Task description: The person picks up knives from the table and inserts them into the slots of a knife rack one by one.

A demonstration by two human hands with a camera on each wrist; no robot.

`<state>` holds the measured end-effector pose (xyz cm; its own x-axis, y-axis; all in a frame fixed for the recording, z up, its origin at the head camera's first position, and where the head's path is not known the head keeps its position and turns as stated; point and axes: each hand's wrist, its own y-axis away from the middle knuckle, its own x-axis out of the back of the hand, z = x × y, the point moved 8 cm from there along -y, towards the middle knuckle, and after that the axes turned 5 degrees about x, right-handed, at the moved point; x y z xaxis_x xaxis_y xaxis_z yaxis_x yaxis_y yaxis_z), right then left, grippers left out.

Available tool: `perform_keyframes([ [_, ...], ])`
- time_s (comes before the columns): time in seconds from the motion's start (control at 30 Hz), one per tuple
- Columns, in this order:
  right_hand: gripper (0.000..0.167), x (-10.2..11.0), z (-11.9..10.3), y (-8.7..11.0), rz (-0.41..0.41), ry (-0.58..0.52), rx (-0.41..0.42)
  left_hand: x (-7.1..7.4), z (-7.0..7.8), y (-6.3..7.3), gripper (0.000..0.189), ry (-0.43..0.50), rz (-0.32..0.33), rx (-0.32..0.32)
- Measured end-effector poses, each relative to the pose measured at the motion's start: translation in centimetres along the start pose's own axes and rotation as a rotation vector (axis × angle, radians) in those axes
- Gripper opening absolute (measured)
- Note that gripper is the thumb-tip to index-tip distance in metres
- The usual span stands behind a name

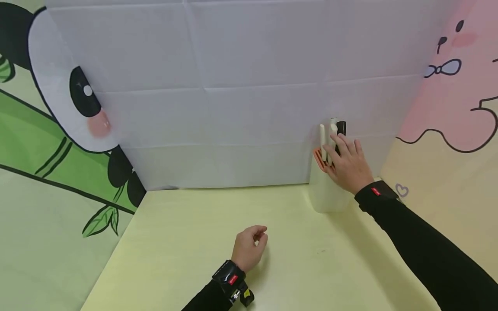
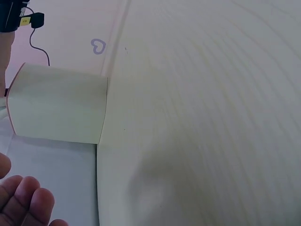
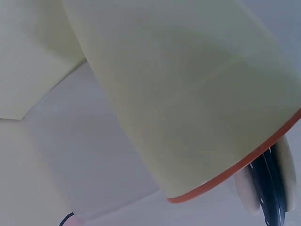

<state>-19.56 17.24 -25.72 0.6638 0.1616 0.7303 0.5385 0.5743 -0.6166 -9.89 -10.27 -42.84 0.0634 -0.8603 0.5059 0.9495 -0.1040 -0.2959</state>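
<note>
A pale knife block (image 1: 328,194) with an orange rim stands at the back right, with knives upright in it. White handles (image 1: 323,142) and a black handle (image 1: 341,127) stick out of its top. My right hand (image 1: 348,166) is at the handles, its fingers lying across the black one; how firmly they touch is hidden. In the right wrist view, the riveted black handle (image 3: 267,188) shows past the orange rim (image 3: 235,168). My left hand (image 1: 249,250) hovers over the table, loosely curled with nothing in it; its fingertips (image 2: 41,202) appear in the left wrist view.
The pale yellow table (image 1: 186,233) meets a white back panel (image 1: 233,108). Side panels carry a panda and bamboo drawing (image 1: 70,155) at left and a pink animal drawing (image 1: 443,99) at right. Black straps (image 1: 229,274) with small devices sit on the wrists.
</note>
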Motion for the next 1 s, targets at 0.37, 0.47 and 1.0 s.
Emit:
perform_keyframes([
  [0.37, 0.06, 0.6, -0.4, 3.3, 0.033, -0.115, -0.043, 5.0, -1.4, -1.1, 0.016, -0.186, 0.077, -0.088],
  [0.47, 0.062, 0.5, -0.6, 4.0, 0.025, -0.159, -0.084, 7.1, -1.7, -1.6, 0.019, -0.274, 0.111, -0.135],
  [1.0, 0.075, -2.5, -3.7, 3.7, -0.264, -0.315, -0.213, 12.5, -3.1, -4.0, 0.07, -0.726, 0.05, -0.292],
])
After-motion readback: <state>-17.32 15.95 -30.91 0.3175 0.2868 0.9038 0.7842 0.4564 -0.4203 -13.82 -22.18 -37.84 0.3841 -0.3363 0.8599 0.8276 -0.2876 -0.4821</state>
